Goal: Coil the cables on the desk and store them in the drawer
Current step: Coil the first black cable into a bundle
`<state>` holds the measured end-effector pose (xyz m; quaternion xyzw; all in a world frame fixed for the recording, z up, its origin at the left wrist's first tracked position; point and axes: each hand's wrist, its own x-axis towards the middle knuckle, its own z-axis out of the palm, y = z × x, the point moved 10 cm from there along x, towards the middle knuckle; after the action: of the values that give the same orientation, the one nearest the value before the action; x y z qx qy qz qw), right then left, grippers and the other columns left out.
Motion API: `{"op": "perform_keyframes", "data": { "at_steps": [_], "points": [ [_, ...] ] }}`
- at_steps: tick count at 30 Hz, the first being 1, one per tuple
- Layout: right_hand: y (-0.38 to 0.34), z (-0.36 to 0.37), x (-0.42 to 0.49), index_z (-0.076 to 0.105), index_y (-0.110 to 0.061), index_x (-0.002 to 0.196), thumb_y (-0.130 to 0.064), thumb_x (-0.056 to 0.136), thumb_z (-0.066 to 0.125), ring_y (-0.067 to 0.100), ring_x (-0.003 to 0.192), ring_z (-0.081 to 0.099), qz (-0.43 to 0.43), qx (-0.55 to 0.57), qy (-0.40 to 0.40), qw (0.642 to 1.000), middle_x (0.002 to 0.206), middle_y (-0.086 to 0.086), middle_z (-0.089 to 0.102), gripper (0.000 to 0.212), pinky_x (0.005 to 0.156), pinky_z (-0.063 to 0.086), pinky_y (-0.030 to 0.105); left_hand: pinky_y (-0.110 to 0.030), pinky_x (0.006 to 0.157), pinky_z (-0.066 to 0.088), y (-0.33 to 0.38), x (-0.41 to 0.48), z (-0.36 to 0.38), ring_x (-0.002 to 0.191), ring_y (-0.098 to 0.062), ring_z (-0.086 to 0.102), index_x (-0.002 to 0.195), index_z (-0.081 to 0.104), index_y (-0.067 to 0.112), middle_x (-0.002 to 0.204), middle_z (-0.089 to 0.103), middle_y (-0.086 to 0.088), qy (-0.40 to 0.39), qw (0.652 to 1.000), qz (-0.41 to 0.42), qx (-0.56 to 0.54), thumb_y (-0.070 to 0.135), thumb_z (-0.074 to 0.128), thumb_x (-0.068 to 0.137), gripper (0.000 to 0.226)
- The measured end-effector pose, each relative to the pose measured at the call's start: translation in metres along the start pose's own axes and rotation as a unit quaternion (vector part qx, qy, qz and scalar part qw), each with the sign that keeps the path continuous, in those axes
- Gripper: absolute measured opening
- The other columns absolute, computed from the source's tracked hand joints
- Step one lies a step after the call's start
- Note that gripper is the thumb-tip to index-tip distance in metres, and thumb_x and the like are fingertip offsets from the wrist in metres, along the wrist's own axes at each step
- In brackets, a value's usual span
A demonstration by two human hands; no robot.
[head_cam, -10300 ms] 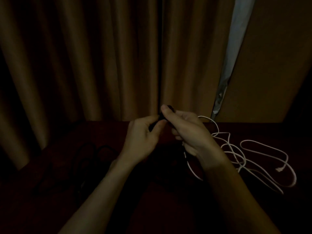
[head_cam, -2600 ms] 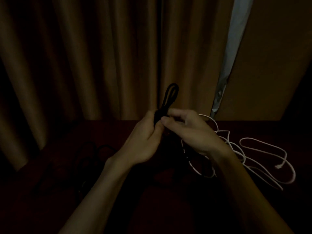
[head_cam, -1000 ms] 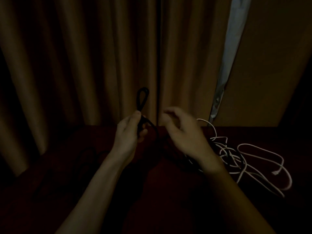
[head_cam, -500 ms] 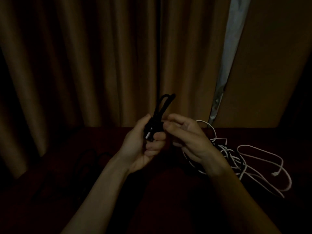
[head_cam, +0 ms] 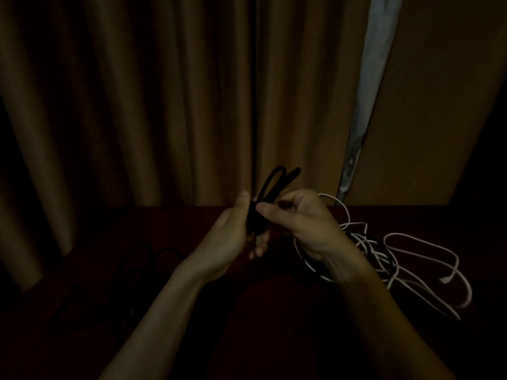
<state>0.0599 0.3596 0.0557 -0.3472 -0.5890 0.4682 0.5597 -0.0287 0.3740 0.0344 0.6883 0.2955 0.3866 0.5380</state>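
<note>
A black cable [head_cam: 274,185], folded into short loops, sticks up from between my two hands above the dark red desk [head_cam: 274,311]. My left hand [head_cam: 230,239] grips the bundle's lower part in its curled fingers. My right hand [head_cam: 299,223] pinches the same bundle from the right with thumb and fingers. A white cable [head_cam: 428,267] lies in loose tangled loops on the desk to the right, partly behind my right wrist, with a darker cable mixed into it. Another black cable [head_cam: 142,261] lies faintly visible on the desk at the left. No drawer is in view.
Brown curtains [head_cam: 137,105] hang right behind the desk's far edge. A brown panel [head_cam: 439,105] stands at the back right, with a pale gap [head_cam: 373,78] between it and the curtain. The scene is very dark.
My hands came back together after being apart a second ago. The right hand now pinches the black bundle, which shows one more loop at its top.
</note>
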Motion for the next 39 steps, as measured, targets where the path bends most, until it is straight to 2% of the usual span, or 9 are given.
{"op": "perform_keyframes", "data": {
  "at_steps": [7,11,14,17,22,27,32,35,39],
  "points": [
    [-0.014,-0.004,0.001,0.071,0.004,0.093,0.001,0.097,0.06,0.02,0.053,0.066,-0.027,0.006,0.063,0.998,0.072,0.004,0.071,0.012,0.046,0.055,0.031,-0.023,0.057,0.044,0.016,0.001,-0.007,0.065,-0.013,0.057,0.118,0.067,0.017,0.082,0.065,0.0,0.016,0.995,0.095,-0.012,0.049,0.043,0.097,0.045],
    [-0.014,-0.006,0.0,0.074,-0.014,0.092,-0.018,0.102,0.059,-0.005,0.051,0.055,0.002,-0.085,0.088,0.992,0.06,-0.015,0.064,0.018,0.046,0.038,0.009,-0.017,0.059,0.044,0.022,-0.002,-0.033,0.066,-0.002,0.059,0.118,0.065,0.014,0.08,0.064,0.013,0.112,0.983,0.132,0.067,0.042,0.049,0.099,0.037],
    [-0.009,-0.002,0.0,0.073,-0.014,0.113,-0.03,0.106,0.049,-0.002,0.041,0.04,0.018,-0.086,0.076,0.993,0.05,-0.016,0.048,0.03,0.041,0.029,0.01,-0.022,0.07,0.053,0.023,-0.007,-0.054,0.083,-0.003,0.066,0.12,0.063,0.023,0.092,0.069,0.013,0.214,0.95,0.135,0.185,0.039,0.049,0.104,0.027],
    [-0.005,0.004,0.001,0.068,-0.006,0.114,-0.029,0.105,0.052,-0.001,0.036,0.034,0.021,-0.061,0.087,0.994,0.046,-0.015,0.041,0.03,0.037,0.025,0.011,-0.025,0.074,0.053,0.018,-0.006,-0.053,0.083,-0.002,0.066,0.114,0.065,0.022,0.094,0.07,0.011,0.227,0.951,0.116,0.174,0.04,0.046,0.105,0.028],
    [-0.002,0.003,0.002,0.065,-0.005,0.106,-0.03,0.095,0.064,-0.002,0.037,0.039,0.013,-0.021,0.082,0.996,0.048,-0.014,0.053,0.028,0.038,0.028,0.011,-0.018,0.047,0.028,0.009,0.001,-0.028,0.052,-0.005,0.041,0.106,0.069,0.01,0.068,0.053,0.004,0.105,0.968,0.021,-0.228,0.042,0.044,0.103,0.041],
    [-0.002,0.011,0.001,0.066,-0.026,0.11,-0.039,0.085,0.064,-0.001,0.043,0.028,0.015,0.01,-0.001,1.0,0.057,-0.015,0.054,0.028,0.04,0.017,0.014,-0.014,0.037,0.021,0.016,-0.001,0.005,0.043,-0.002,0.032,0.094,0.061,0.012,0.064,0.041,0.004,-0.036,0.93,-0.02,-0.365,0.047,0.042,0.097,0.04],
    [0.0,0.019,-0.005,0.07,-0.038,0.119,-0.034,0.09,0.069,-0.003,0.044,0.031,0.03,0.014,-0.07,0.997,0.063,-0.014,0.056,0.028,0.041,0.016,0.015,-0.016,0.032,0.019,0.012,-0.004,0.01,0.036,-0.004,0.03,0.084,0.06,0.015,0.058,0.039,0.003,-0.069,0.934,-0.046,-0.349,0.046,0.033,0.104,0.046],
    [-0.001,0.019,-0.006,0.076,-0.027,0.107,-0.029,0.091,0.07,0.002,0.046,0.038,0.027,-0.012,-0.074,0.997,0.064,-0.005,0.059,0.018,0.042,0.024,0.015,-0.016,0.033,0.02,0.014,-0.007,0.006,0.034,-0.009,0.03,0.089,0.06,0.015,0.055,0.039,-0.002,-0.064,0.961,-0.043,-0.265,0.048,0.028,0.106,0.049],
    [-0.005,0.018,-0.008,0.068,-0.003,0.121,-0.018,0.092,0.071,0.032,0.071,0.067,0.008,0.028,-0.07,0.997,0.075,0.02,0.067,0.032,0.073,0.058,0.051,-0.024,0.04,0.029,0.013,-0.009,-0.006,0.041,-0.019,0.043,0.103,0.066,0.017,0.056,0.05,-0.009,-0.006,0.996,-0.035,-0.078,0.05,0.02,0.108,0.056]
  ]
}}
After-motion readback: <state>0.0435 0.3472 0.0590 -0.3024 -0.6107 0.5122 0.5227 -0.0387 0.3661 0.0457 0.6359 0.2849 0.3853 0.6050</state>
